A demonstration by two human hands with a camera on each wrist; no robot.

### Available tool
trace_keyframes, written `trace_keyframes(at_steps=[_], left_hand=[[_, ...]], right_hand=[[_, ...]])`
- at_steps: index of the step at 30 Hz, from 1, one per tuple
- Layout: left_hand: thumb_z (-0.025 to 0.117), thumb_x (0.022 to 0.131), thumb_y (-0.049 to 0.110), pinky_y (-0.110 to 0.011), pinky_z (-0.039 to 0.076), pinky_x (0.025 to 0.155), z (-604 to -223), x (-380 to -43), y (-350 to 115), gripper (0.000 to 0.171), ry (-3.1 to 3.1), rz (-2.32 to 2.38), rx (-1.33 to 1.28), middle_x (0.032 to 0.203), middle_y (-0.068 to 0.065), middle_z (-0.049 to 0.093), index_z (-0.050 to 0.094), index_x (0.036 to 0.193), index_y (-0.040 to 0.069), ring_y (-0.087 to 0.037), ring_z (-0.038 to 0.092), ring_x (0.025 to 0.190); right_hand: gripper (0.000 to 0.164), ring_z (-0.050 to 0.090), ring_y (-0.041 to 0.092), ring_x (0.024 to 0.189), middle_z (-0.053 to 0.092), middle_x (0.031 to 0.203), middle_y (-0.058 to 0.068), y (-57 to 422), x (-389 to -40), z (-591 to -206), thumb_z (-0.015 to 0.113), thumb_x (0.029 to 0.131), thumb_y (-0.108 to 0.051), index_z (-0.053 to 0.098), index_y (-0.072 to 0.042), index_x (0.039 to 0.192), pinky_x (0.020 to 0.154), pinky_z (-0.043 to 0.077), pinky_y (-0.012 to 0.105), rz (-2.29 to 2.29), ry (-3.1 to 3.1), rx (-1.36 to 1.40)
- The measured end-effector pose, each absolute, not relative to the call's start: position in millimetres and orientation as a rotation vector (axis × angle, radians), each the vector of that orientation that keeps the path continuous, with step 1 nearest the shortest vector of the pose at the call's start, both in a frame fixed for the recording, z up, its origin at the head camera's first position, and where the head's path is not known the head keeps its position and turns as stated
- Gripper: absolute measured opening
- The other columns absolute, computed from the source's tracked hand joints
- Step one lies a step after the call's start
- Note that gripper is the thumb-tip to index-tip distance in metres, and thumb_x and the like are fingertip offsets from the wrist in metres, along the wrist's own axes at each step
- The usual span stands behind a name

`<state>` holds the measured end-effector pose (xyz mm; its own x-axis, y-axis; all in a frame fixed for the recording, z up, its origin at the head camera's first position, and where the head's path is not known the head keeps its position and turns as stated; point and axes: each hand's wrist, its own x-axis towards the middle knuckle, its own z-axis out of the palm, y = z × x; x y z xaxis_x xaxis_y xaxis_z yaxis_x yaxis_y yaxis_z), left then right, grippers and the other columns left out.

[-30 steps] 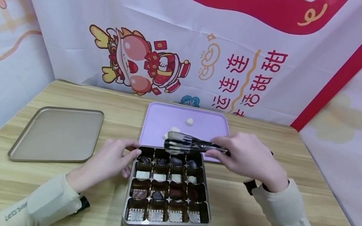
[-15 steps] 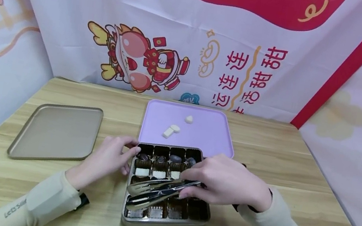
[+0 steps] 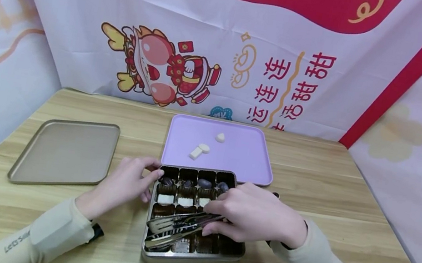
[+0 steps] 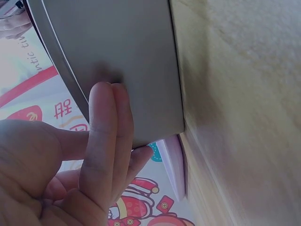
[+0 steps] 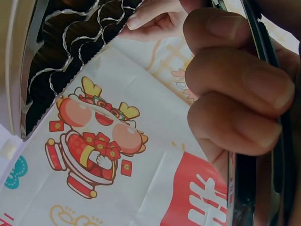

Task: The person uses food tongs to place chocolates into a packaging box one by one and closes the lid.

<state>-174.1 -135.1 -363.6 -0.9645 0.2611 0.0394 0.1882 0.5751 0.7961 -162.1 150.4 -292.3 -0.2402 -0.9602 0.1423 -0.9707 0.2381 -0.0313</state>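
A metal tin box [image 3: 190, 262] with a gridded liner stands in front of me. My left hand [image 3: 130, 181] grips its far-left corner, thumb at the rim and fingers against the side wall [image 4: 136, 52]. My right hand [image 3: 260, 215] holds metal serving tongs [image 3: 164, 225] slanting down to the left, their tips over the front-left compartment. I cannot tell whether anything is between the tips. Dark chocolates [image 3: 204, 184] fill the back row, and white pieces [image 3: 185, 201] lie in the second. The tongs and hand cover much of the third and front rows.
A purple tray [image 3: 240, 154] behind the box bears a white drop-shaped piece [image 3: 220, 137], a round one [image 3: 203, 148] and a rectangular one [image 3: 195, 153]. A gold-toned baking tray [image 3: 71, 153] lies at the left. A printed cloth [image 3: 227, 28] hangs behind the wooden table [image 3: 331, 182].
My right hand has brought the tongs from over the purple tray toward me and down to the box's front-left compartment. The left hand keeps its place at the corner.
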Motion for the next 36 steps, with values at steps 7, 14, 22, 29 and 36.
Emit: trace_keyframes(at_steps=[7,14,22,29,36], left_hand=[[0.061,0.098,0.008,-0.031,0.056,0.044,-362.8,-174.6,-134.9,0.027,2.720,1.335,0.389,0.098,-0.018,0.070,0.061,0.122,-0.005,-0.014,0.061,0.046],[0.061,0.098,0.007,-0.030,0.056,0.044,-363.8,-174.8,-134.8,0.026,2.729,1.332,0.409,0.106,-0.022,0.068,0.061,0.121,-0.004,-0.013,0.061,0.046],[0.061,0.098,0.008,-0.031,0.056,0.045,-363.2,-174.2,-134.8,0.026,2.725,1.326,0.391,0.092,-0.016,0.070,0.061,0.121,-0.004,-0.015,0.061,0.047],[0.062,0.097,0.007,-0.031,0.056,0.045,-362.6,-173.0,-134.2,0.025,2.716,1.339,0.394,0.095,-0.016,0.070,0.062,0.120,-0.003,-0.015,0.061,0.047],[0.062,0.097,0.009,-0.030,0.056,0.046,-363.0,-173.9,-134.7,0.027,2.724,1.331,0.387,0.090,-0.014,0.070,0.061,0.122,-0.004,-0.014,0.061,0.047]], right_hand=[[0.029,0.040,-0.003,0.053,0.047,0.066,-0.016,152.3,-165.1,-291.9,0.061,0.097,-0.045,0.061,-0.017,0.088,0.042,0.037,0.018,0.213,-2.413,1.881],[0.036,0.052,-0.001,0.061,0.062,0.078,-0.011,170.1,-187.2,-285.7,0.062,0.096,-0.045,0.069,-0.011,0.104,0.053,0.049,0.022,0.400,-2.487,1.701],[0.034,0.047,0.006,0.052,0.058,0.069,-0.008,194.3,-239.7,-300.1,0.067,0.093,-0.044,0.069,-0.011,0.100,0.048,0.045,0.030,0.332,-2.629,1.185],[0.033,0.051,0.016,0.053,0.054,0.064,-0.005,200.7,-268.5,-323.3,0.068,0.091,-0.047,0.067,-0.014,0.092,0.044,0.043,0.040,0.123,-2.721,0.956],[0.031,0.047,0.015,0.051,0.050,0.062,-0.004,188.8,-276.8,-329.7,0.072,0.090,-0.042,0.065,-0.013,0.082,0.041,0.040,0.036,-0.018,-2.728,0.977]])
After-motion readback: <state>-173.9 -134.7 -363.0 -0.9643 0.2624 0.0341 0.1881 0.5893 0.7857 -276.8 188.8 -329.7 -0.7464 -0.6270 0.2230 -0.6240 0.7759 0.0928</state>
